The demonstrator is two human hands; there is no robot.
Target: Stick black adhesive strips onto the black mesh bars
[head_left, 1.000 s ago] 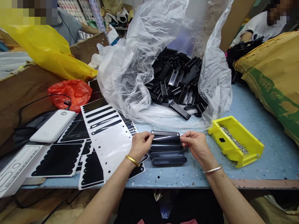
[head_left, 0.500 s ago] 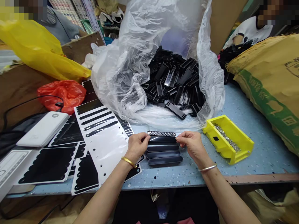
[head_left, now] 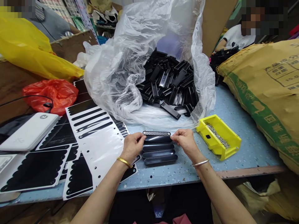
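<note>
My left hand (head_left: 133,143) and my right hand (head_left: 185,140) pinch the two ends of a glossy black adhesive strip (head_left: 157,139), stretched level between them. It lies over or just above a row of black oblong plastic pieces; whether it touches the one beneath, I cannot tell. Just beyond it is a piece with a mesh-patterned face (head_left: 156,133). Nearer to me, several smooth black pieces (head_left: 160,159) lie parallel on the speckled blue table (head_left: 187,172). Left of my left hand, a white backing sheet (head_left: 102,147) carries several similar black strips.
A clear plastic bag (head_left: 112,90) full of black plastic parts (head_left: 168,81) stands behind. To the right are a yellow bin (head_left: 230,152) of small metal pieces and a large sack (head_left: 268,93). More sticker sheets (head_left: 35,169), a white power bank (head_left: 29,130) and a red bag (head_left: 52,93) lie left.
The camera view has shifted, so the scene sits slightly further left. Both hands keep the strip pinched at its ends, in nearly the same place over the row.
</note>
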